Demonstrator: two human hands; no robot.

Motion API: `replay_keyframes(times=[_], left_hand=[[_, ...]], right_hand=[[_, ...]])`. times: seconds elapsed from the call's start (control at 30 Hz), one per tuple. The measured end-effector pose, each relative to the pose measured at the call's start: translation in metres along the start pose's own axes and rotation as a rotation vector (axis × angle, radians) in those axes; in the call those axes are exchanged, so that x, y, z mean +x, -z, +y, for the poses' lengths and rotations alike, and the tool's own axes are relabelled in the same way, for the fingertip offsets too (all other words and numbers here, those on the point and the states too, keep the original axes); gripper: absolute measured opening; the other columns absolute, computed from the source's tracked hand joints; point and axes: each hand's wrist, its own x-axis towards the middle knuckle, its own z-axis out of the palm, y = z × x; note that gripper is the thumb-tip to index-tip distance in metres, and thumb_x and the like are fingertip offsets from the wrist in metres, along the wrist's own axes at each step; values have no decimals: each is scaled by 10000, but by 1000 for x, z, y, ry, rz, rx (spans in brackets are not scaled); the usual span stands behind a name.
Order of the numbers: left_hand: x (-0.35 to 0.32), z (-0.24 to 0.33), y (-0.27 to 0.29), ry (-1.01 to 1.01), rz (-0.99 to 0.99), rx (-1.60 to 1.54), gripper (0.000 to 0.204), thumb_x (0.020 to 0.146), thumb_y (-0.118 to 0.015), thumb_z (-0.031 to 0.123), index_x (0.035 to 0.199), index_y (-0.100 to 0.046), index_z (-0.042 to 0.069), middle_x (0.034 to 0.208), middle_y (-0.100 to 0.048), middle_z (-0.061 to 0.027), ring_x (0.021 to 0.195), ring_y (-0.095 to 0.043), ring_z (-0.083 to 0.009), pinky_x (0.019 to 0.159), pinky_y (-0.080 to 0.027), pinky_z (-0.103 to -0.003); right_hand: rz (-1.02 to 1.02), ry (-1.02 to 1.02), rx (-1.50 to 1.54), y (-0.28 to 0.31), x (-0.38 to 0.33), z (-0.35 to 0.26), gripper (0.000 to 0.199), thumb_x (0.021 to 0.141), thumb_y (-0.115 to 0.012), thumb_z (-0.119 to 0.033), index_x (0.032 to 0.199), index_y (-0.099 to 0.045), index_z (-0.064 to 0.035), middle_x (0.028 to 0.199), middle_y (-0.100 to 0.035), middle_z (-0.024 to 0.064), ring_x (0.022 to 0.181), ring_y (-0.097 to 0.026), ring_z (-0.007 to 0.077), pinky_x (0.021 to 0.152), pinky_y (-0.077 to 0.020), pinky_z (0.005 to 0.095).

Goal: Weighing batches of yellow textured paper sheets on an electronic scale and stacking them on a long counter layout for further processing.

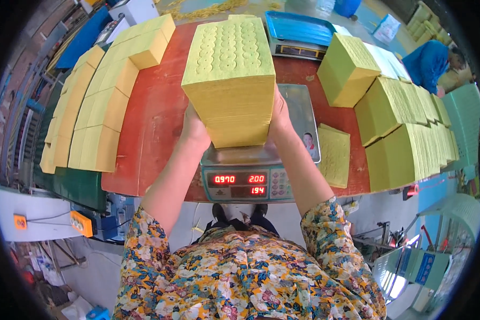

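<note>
A tall stack of yellow joss paper (234, 106), its top sheet stamped with rows of round coin-like marks, is between my hands. My left hand (195, 128) presses on its left side and my right hand (280, 113) on its right side; most of the fingers are hidden behind it. Below the stack is a digital scale (298, 182) with a metal pan and lit red figures. The stack covers much of the pan, and I cannot tell whether its bottom rests there. A loose yellow sheet pile (334, 157) lies flat to the right of the scale.
Rows of yellow paper stacks (104, 106) line the left of the red table (144, 128). More paper stacks (394, 144) stand at the right. A second scale with a blue tray (298, 29) is at the far side. A person in blue (429, 64) bends at the far right.
</note>
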Motion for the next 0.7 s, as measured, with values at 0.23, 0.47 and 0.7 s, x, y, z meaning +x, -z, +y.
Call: replay_keyframes(times=[0.23, 0.47, 0.7], left_hand=[[-14, 7, 0, -62, -48, 85, 579, 909, -602, 414, 1334, -493, 35, 1205, -598, -58, 1066, -593, -177, 888, -505, -353], [-87, 24, -21, -225, 168, 164, 582, 1014, -405, 435, 1423, -418, 21, 1416, -484, -144, 1316, -448, -243, 1096, -350, -395], [-220, 12, 85, 26, 109, 303, 445, 1018, -448, 349, 1307, -535, 21, 1286, -581, -158, 1166, -566, -242, 977, -445, -393]], right_hand=[[-29, 174, -153, 2, -24, 4, 612, 1062, -264, -445, 1487, -311, -7, 1464, -420, 147, 1358, -373, 222, 1120, -279, 332], [90, 109, -248, 15, -162, 8, 568, 1059, -310, -409, 1469, -373, -22, 1498, -405, 135, 1402, -352, 267, 1129, -268, 414], [224, -159, 13, 8, -289, 49, 439, 1047, -398, -309, 1307, -535, 17, 1248, -617, 146, 1128, -599, 239, 959, -455, 369]])
